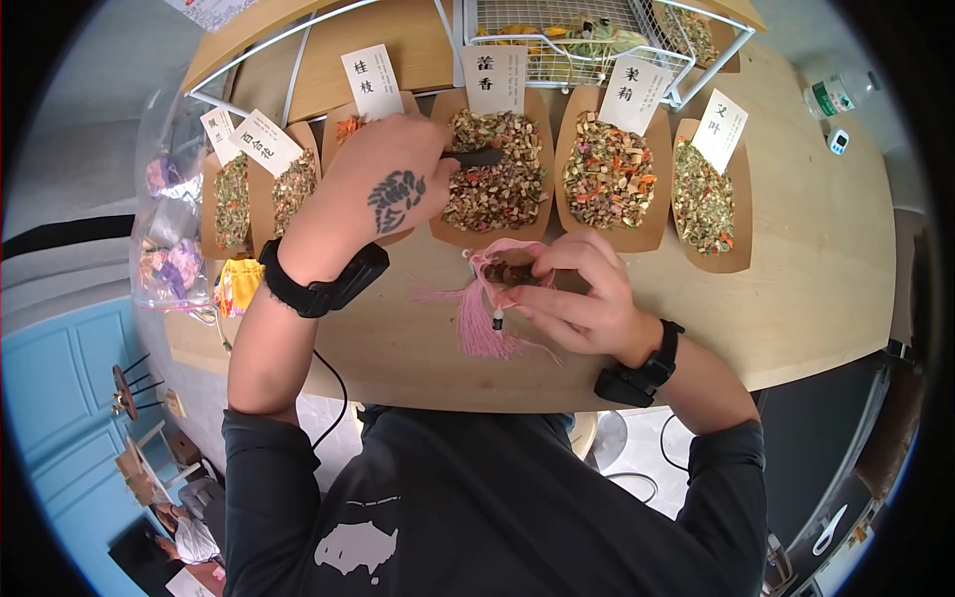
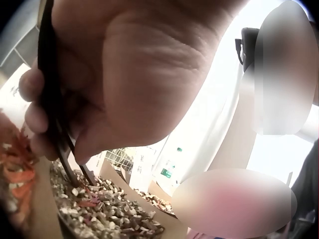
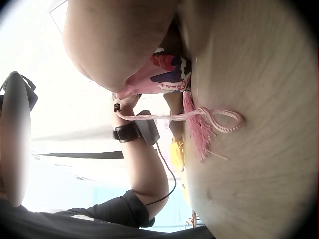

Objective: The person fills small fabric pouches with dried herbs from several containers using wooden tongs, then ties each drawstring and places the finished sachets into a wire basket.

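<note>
My left hand (image 1: pixel 396 179) grips black tweezers (image 1: pixel 477 157) over a brown paper tray (image 1: pixel 489 239) of dried herbs. Seen from the left wrist, the left hand (image 2: pixel 134 79) has its fingers curled round the tweezers (image 2: pixel 50 99), whose tips touch the chopped herbs (image 2: pixel 109 209). Near the table's front, my right hand (image 1: pixel 592 298) pinches the rim of a pink pouch (image 1: pixel 517 246), its mouth spread, with dark brown bits inside. In the right wrist view the right hand (image 3: pixel 117 40) partly covers the patterned pouch (image 3: pixel 162 74); a pink tassel (image 3: pixel 199 129) lies on the table.
Other herb trays with cards stand on both sides, among them one with orange pieces (image 1: pixel 609 184) and one at the right (image 1: pixel 704 204). Behind are a white wire basket (image 1: pixel 562 65) and a bottle (image 1: pixel 841 95). A yellow pouch (image 1: pixel 237 287) and clear plastic bag (image 1: pixel 164 229) lie left.
</note>
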The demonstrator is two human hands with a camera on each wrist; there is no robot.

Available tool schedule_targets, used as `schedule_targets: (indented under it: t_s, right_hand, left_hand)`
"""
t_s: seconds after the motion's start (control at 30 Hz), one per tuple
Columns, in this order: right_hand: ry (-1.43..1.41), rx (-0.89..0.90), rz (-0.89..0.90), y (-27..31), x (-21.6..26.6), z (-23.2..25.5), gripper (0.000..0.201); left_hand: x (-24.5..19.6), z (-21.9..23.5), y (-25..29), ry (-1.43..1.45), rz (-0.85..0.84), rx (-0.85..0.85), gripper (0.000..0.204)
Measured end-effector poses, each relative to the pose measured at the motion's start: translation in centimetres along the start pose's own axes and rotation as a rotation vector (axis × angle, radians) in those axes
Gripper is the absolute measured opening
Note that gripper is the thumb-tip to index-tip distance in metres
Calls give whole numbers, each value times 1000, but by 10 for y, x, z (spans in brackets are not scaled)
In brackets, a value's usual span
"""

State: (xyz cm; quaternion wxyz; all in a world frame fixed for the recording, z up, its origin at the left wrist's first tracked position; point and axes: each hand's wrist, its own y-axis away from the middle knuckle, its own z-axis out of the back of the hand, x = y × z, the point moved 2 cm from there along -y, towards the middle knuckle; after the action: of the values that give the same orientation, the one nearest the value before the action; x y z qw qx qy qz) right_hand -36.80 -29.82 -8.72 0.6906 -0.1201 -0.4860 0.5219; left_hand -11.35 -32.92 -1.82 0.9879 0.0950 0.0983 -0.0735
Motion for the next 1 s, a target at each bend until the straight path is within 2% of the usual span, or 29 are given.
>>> schedule_targets:
  t_s: [0.37, 0.57, 0.77, 1.0]
  right_hand:
    - [-3, 7, -22, -2, 1, 0, 23]
    - [9, 2, -25, -2, 1, 0, 22]
    - [-3, -9, -26, -1, 0, 0, 24]
    - [-10, -1, -45, 0, 0, 0, 25]
  left_hand:
    - [-12, -17, 4, 21, -242, -186, 12]
    - [-7, -17, 8, -32, -313, -200, 11]
    - [0, -9, 24, 81, -278, -243, 12]
    - [-17, 33, 66, 313, -262, -225, 22]
